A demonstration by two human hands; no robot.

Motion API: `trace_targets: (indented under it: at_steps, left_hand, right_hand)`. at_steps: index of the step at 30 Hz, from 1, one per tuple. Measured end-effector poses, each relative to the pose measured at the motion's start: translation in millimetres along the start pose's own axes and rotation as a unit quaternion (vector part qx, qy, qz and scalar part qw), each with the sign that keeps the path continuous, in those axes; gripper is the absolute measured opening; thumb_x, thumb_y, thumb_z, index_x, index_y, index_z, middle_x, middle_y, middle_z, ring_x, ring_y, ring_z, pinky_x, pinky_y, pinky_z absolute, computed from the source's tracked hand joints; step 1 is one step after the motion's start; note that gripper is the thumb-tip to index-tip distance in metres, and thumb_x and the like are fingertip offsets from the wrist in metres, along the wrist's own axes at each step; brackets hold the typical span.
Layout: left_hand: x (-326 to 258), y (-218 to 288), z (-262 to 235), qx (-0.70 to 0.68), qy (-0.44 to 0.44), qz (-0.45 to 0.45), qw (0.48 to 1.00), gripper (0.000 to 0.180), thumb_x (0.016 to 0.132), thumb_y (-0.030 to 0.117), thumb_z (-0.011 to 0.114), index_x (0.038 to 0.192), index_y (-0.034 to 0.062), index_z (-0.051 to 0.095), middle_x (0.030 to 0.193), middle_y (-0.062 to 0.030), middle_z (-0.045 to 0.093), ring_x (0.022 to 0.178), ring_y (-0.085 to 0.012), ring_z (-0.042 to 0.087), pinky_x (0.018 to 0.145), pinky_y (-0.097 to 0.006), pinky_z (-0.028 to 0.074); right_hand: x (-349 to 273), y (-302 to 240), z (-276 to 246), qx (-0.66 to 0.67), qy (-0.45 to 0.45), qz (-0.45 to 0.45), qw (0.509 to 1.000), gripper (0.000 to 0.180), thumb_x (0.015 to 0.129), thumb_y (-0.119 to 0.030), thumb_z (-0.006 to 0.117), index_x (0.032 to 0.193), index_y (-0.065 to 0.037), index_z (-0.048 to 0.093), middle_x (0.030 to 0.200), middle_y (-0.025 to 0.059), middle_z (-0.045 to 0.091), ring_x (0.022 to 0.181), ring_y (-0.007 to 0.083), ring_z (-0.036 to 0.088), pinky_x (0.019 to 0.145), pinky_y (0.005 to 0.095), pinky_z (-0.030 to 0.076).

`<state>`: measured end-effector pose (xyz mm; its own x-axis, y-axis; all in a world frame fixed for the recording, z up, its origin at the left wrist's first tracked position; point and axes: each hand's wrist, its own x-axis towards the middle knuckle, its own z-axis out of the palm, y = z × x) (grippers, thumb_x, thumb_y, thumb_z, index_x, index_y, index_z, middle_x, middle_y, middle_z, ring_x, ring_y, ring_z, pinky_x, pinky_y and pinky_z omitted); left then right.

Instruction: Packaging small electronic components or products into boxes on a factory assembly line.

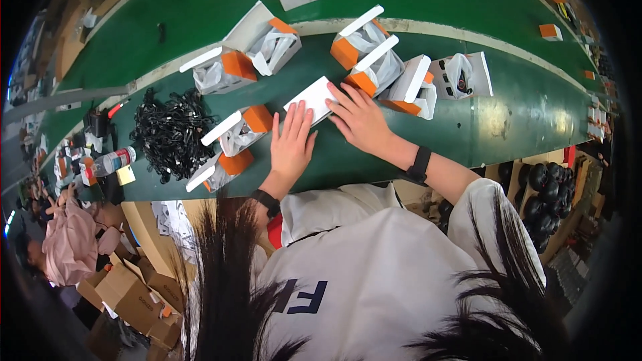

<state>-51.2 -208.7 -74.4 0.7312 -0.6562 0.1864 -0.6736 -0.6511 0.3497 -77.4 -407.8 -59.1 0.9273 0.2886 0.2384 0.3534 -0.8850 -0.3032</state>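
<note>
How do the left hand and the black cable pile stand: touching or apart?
Apart. The head view shows the left hand right of the black cable pile, with two open boxes between them.

From here I see a white shirt with dark blue lettering, its right sleeve short. Black bands circle both wrists, near the bare left hand and right hand. Long hair hangs left and right.

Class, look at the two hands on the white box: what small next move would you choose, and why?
Probably press evenly down on the white box: the left hand and right hand both touch it, and its top looks closed, though whether it is fully seated cannot be told.
</note>
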Motion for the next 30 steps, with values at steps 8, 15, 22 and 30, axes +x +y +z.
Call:
trace_targets:
  at_steps: [8,15,22,30]
  left_hand:
    - [-2,1,-2,-0.132,-0.005,-0.016,0.991,0.061,0.072,-0.003,0.051,0.132,-0.0001,0.037,0.141,-0.0175,0.031,0.132,-0.0345,0.025,0.107,-0.048,0.019]
    - [-11,-3,-1,-0.293,0.021,-0.021,0.956,0.050,0.088,0.026,0.042,0.131,-0.0008,0.039,0.141,-0.0207,0.030,0.134,-0.0363,0.020,0.109,-0.045,0.014]
    - [-5,23,-13,-0.471,0.184,-0.148,0.850,0.054,0.070,0.002,0.041,0.123,-0.0068,0.039,0.135,-0.0216,0.035,0.125,-0.0342,0.034,0.106,-0.044,0.022]
    - [11,69,-62,-0.477,0.149,-0.062,0.864,0.046,0.074,-0.003,0.043,0.119,-0.0027,0.038,0.127,-0.0170,0.038,0.116,-0.0293,0.039,0.100,-0.042,0.029]
  right_hand:
    - [28,-45,19,0.070,-0.003,0.196,0.978,0.056,0.056,-0.026,0.073,0.098,0.001,0.047,0.133,0.0313,0.025,0.112,0.0443,0.036,0.093,0.0490,0.034]
    - [23,-58,28,0.001,-0.001,0.207,0.978,0.068,0.058,-0.040,0.071,0.109,0.000,0.050,0.133,0.0309,0.027,0.113,0.0420,0.035,0.089,0.0476,0.031]
    - [21,-62,2,0.208,0.100,0.262,0.937,0.070,0.049,-0.031,0.078,0.105,0.001,0.049,0.122,0.0246,0.035,0.107,0.0394,0.038,0.087,0.0434,0.035]
    - [-33,23,-270,0.383,0.095,0.367,0.842,0.063,0.062,-0.016,0.077,0.110,-0.007,0.037,0.105,0.0094,0.044,0.099,0.0192,0.046,0.082,0.0327,0.042]
